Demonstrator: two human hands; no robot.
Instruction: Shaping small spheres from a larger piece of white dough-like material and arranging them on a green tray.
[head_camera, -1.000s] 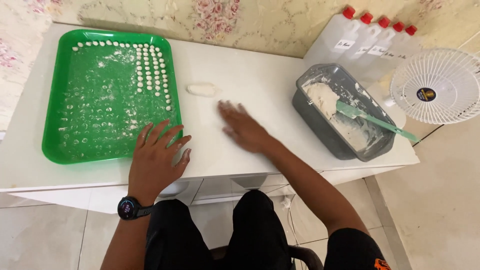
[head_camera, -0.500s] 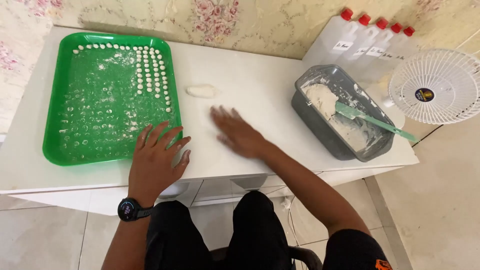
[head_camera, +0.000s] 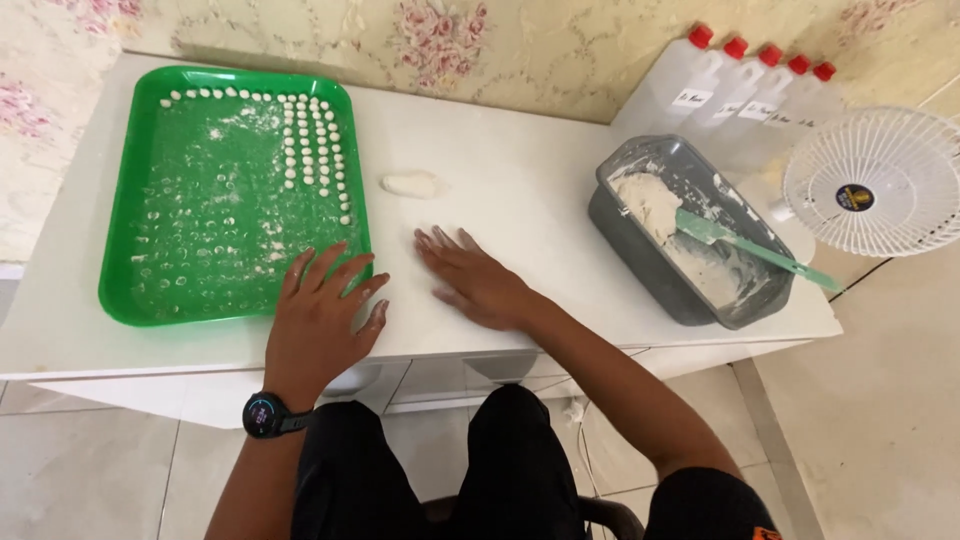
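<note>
At the left of the frame a green plastic tray (head_camera: 140, 270) lies on the white worktop (head_camera: 520, 190), dusted with flour. Small white dough balls (head_camera: 312, 150) stand in neat columns near its upper right corner, and 1 row runs along its top edge.

Below the tray's lower right corner the left hand (head_camera: 318, 325) lies palm down, its grip spread wide, fingertips over the tray's rim and floury at the knuckles. It holds nothing. A dark smartwatch (head_camera: 268, 414) sits on that wrist.

Just right of it, the right hand (head_camera: 478, 285) lies flat on the bare worktop, fingers loosely spread and pointing to the upper left. Whether a bit of dough sits under the palm cannot be told. The step in hand looks like rolling or smoothing on the worktop.

The white dough lump (head_camera: 411, 184) lies above both hands, near the tray's right edge, apart from the right fingertips. Taking more dough would call for a short reach up the frame and a pinch.

At the right stand a grey tub of dough (head_camera: 672, 245) with a green spatula (head_camera: 745, 243) in it, 5 red-capped bottles (head_camera: 745, 95) and a white fan (head_camera: 872, 182).
</note>
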